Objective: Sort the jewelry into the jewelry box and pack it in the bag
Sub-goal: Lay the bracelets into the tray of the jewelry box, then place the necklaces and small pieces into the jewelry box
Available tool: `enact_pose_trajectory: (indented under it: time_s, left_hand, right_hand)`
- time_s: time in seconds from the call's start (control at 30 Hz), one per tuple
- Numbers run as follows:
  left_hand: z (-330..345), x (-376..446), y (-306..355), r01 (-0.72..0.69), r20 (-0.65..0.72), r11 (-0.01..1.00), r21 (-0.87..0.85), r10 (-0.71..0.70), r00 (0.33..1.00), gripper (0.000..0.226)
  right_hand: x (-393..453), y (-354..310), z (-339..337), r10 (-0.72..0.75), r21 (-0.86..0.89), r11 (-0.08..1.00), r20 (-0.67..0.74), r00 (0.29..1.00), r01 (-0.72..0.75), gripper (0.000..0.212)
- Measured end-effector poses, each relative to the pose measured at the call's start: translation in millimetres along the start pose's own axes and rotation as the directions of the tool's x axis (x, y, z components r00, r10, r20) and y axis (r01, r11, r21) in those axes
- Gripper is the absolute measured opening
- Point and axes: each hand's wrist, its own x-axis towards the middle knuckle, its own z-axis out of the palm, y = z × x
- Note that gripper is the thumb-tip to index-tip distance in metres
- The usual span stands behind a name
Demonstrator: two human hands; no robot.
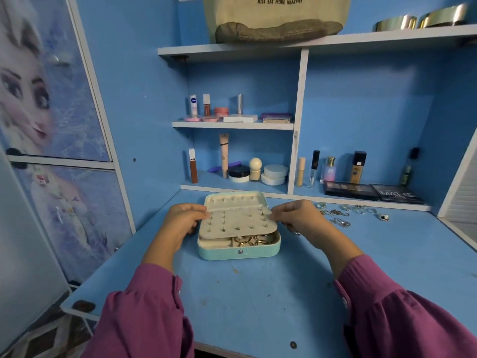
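Now left hand (180,223) and right hand (296,215) fingers pinch the earring panel (237,224) over the jewelry box (240,251).

Readable words on the shelves above the surface

The canvas bag (276,16) on the top shelf carries dark capitals reading "JUST EAT MORE HEALTHY". On the small middle shelf, the white stick (193,105) with the round blue badge says "NIVEA". Down on the lowest shelf, the little perfume bottle (329,171) shows "SB" on its front, and the black palette (398,194) lying flat at the right reads "MATTE", with a smaller line under it that looks like print but is too blurred to make out.
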Motion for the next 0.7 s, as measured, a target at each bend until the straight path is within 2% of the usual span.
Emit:
enact_pose_trajectory:
  time_s: [0.2,0.5,0.6,0.7]
  left_hand:
    - [1.8,-1.8,1.6,0.013,0.017,1.0,-0.014,-0.013,1.0,0.008]
    - [1.0,-2.2,3.1,0.036,0.054,0.996,0.083,-0.041,0.998,0.006]
    - [4.8,-2.9,3.4,0.012,0.006,0.997,0.082,-0.013,1.0,0.003]
    - [10.8,-2.8,2.8,-0.032,-0.062,0.993,0.117,0.039,0.997,0.009]
  right_hand:
    - [2.9,2.2,-6.2,0.03,0.056,0.998,0.016,0.999,-0.031,0.012]
    - [3.6,2.7,-16.9,0.049,-0.002,0.999,0.092,0.995,-0.049,0.019]
    - [1.8,1.5,-24.0,0.003,0.013,1.0,-0.021,1.0,-0.002,0.009]
    - [1.1,1.8,-35.6,-0.037,-0.188,0.982,-0.141,0.989,0.01,0.006]
